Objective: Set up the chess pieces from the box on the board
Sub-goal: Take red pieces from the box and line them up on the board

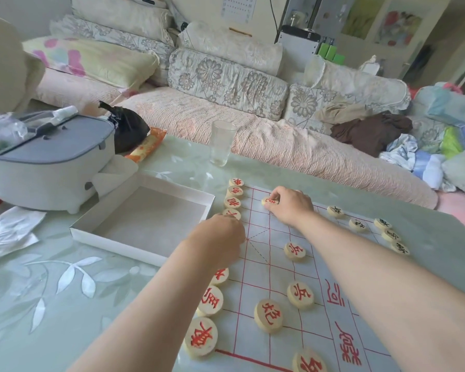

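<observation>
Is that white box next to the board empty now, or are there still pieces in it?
Empty, as far as the view shows: the white box lies open beside the board, and only its bare grey bottom is visible, no pieces.

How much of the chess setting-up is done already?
Lots is done: the white box looks empty, and red-lettered pieces line the board's left edge. Right now the right hand is holding one red piece, and the left hand rests on that row. Only a few black-lettered pieces are out.

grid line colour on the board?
Red lines on the pale grey board, clearest in the head view.
</observation>
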The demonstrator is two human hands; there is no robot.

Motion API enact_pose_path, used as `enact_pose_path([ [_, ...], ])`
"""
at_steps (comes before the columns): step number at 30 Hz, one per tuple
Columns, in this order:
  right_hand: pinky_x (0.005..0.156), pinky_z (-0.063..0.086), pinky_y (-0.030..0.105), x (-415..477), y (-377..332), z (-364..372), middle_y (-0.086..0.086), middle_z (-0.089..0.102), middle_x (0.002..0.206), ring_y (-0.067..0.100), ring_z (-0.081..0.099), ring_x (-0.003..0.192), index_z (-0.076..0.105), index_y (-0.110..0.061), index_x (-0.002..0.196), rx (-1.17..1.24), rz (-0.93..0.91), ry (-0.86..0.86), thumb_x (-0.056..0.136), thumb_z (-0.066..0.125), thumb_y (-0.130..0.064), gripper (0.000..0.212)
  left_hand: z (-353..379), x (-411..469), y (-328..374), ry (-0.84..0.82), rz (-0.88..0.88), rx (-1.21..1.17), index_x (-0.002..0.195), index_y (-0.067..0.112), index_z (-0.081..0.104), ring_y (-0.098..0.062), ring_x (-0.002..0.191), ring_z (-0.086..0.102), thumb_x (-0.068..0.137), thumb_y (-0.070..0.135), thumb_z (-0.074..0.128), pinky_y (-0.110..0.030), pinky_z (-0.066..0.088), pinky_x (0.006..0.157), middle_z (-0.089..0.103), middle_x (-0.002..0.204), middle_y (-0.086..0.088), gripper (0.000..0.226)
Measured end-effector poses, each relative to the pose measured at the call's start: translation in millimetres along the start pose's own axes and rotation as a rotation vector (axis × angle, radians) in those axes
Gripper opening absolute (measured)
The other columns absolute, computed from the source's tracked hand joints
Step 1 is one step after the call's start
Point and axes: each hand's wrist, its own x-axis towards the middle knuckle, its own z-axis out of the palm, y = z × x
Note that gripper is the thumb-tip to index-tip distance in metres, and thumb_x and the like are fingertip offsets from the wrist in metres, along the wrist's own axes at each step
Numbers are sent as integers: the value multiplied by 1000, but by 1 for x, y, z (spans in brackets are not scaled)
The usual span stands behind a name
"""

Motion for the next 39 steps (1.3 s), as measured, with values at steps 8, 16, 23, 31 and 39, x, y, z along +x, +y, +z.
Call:
enact_pose_path([
  [8,100,37,37,-14,-1,-11,2,57,127,27,51,121,58,-29,120,1,-32,-26,92,55,-50,35,-1,-2,3,17,31,2,119,31,63,-23,110,53,86,16,52,-34,50,88,55,117,-2,38],
  [16,78,44,26,-98,1,-41,-14,62,107,6,57,89,65,-33,105,292,-140,-53,91,61,-31,15,-8,-23,25,30,75,-71,118,30,64,-15,108,56,89,25,58,-27,47,89,60,117,5,30],
  [23,76,44,17,-187,26,-59,-18,62,107,0,56,84,64,-38,110,455,-144,-227,92,61,-24,23,-5,-49,53,-52,109,-140,116,30,64,-7,91,58,90,19,59,-22,48,86,62,106,15,29],
  [31,83,34,16,-217,48,-61,-20,51,136,1,51,92,44,-37,143,331,-193,-265,91,64,-40,56,4,-77,64,-182,127,-74,128,37,55,-4,110,55,85,28,66,-21,45,93,56,124,20,45],
  [39,102,40,27,-214,49,-45,-12,51,141,9,49,125,45,-39,142,289,-263,-273,88,62,-28,57,18,-87,61,-93,230,79,130,41,52,-7,124,37,79,53,67,-26,33,100,50,128,18,54],
])
